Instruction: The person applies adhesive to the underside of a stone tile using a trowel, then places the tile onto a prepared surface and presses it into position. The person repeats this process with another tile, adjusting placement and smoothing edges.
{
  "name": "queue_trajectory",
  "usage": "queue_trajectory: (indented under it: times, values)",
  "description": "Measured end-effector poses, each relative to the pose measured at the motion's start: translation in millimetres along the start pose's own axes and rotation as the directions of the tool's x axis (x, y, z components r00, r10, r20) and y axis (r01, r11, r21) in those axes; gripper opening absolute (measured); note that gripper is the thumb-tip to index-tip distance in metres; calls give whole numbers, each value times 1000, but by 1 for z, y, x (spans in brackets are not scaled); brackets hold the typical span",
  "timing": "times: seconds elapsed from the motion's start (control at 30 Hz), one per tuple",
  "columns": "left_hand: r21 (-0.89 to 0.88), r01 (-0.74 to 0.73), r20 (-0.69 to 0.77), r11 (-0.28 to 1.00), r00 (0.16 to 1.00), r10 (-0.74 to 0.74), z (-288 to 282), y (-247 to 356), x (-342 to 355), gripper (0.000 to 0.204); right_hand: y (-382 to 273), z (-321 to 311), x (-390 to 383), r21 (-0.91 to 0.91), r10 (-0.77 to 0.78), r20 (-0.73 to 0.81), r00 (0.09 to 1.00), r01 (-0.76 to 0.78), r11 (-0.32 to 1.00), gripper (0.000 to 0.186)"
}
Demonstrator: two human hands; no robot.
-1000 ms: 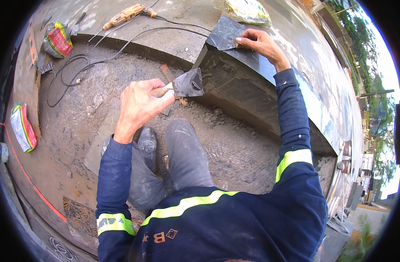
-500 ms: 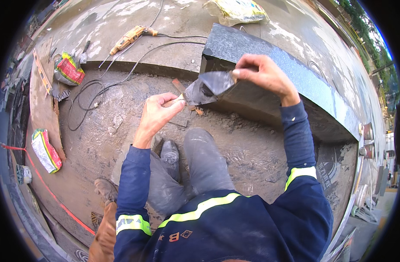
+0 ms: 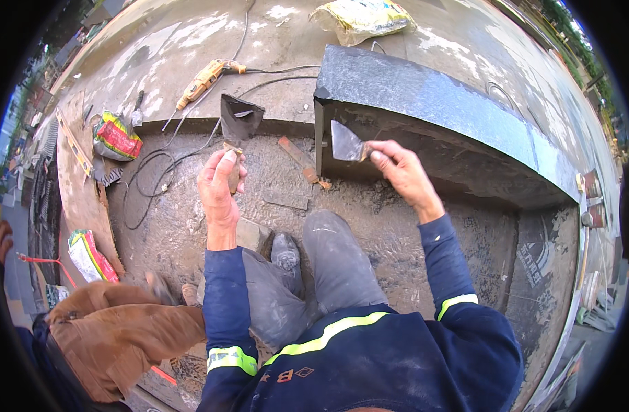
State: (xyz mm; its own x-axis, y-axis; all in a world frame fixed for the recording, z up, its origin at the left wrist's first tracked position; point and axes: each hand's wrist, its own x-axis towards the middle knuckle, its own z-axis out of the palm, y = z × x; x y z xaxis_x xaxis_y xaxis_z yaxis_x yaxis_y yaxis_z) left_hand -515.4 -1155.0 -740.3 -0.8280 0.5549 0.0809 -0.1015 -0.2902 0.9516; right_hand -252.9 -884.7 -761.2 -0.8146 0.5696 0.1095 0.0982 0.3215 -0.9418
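My left hand (image 3: 222, 189) is closed around the wooden handle of a putty knife (image 3: 242, 117). Its wide blade points up and away from me and looks coated with dark grey paste. My right hand (image 3: 400, 172) grips a second, cleaner putty knife (image 3: 346, 143), blade toward the left. That blade is in front of the dark hollow under a long grey stone block (image 3: 424, 89); whether it touches the stone I cannot tell. The two tools are apart.
A yellow corded drill (image 3: 204, 81) lies on the concrete ledge, its cable looping down. Bags (image 3: 118, 136) and a spirit level (image 3: 75, 143) are at left, another bag (image 3: 369, 20) at the far edge. A person in brown trousers (image 3: 125, 329) is close on my left.
The two putty knives, together before, have moved apart: the left one swung left and upright, the right one came lower. The person in brown trousers has moved further into view.
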Motion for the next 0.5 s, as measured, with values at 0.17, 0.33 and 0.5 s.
queue_trajectory:
  times: [0.17,0.33,0.5]
  values:
    - [-46,-24,-83,999,996,20,9,1,5,28,36,78,-17,413,176,140,974,-220,884,39]
    - [-106,22,-152,994,988,-38,12,-5,20,30,45,123,-10,539,248,135,959,-281,794,32]
    - [-188,64,-139,980,986,-91,7,-33,53,29,38,155,-1,422,381,185,906,-423,802,34]
